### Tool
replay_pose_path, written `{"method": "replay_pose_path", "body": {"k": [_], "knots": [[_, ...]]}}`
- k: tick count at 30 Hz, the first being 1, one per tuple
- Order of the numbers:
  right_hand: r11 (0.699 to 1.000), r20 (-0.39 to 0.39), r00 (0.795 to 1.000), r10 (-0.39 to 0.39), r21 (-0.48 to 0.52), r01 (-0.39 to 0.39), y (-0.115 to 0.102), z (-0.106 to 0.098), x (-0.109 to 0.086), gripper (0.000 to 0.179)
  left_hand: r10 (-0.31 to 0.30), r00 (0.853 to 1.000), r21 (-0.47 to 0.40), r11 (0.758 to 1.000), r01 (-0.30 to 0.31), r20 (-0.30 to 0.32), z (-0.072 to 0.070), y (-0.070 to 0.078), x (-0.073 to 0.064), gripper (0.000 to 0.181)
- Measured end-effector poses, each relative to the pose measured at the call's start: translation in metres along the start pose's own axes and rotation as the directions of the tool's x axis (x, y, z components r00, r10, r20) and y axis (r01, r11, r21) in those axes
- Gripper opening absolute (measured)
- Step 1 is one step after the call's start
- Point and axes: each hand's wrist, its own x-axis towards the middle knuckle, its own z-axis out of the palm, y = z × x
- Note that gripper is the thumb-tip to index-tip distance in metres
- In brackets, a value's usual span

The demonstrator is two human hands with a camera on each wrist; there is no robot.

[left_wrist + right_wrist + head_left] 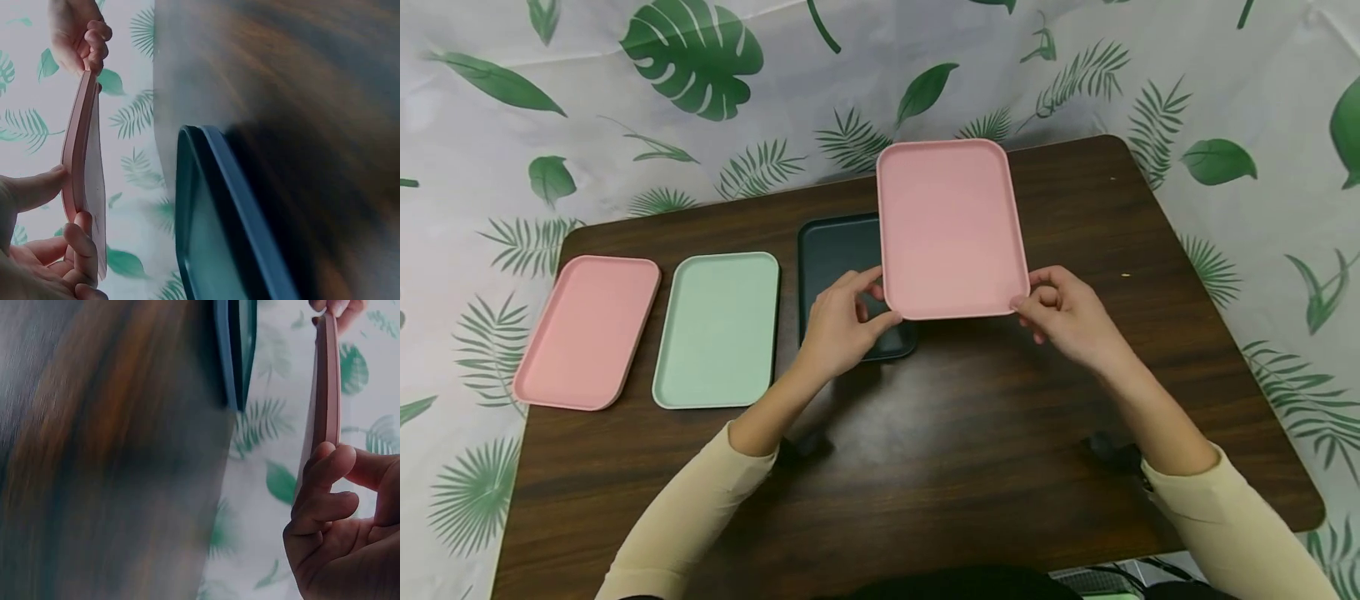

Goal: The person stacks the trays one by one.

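The left hand (842, 325) and the right hand (1063, 312) pinch the held pink tray (951, 233) with their fingers (81, 247), each close to one of its near corners. It is in the air, and in the head view it overlaps the far edge of the worktop (1000, 467) and part of the dark tray (838, 250). In my judgement, both hands should work at equal height (the far end has no support, so it may dip), with firm, even pressure and good clearance from the dark tray.

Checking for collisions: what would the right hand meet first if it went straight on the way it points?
The right hand would likely meet the raised pink tray it pinches; depth beyond is unclear.
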Motion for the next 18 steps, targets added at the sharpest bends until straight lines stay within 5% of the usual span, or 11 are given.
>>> {"method": "replay_pose_path", "body": {"k": [18], "knots": [[1.000,0.185,0.983,-0.012,-0.026,0.017,-0.009,0.078,0.006,0.032,-0.228,0.973,-0.067,0.972,0.225,-0.032,-0.029,-0.058,-0.086,0.063]]}}
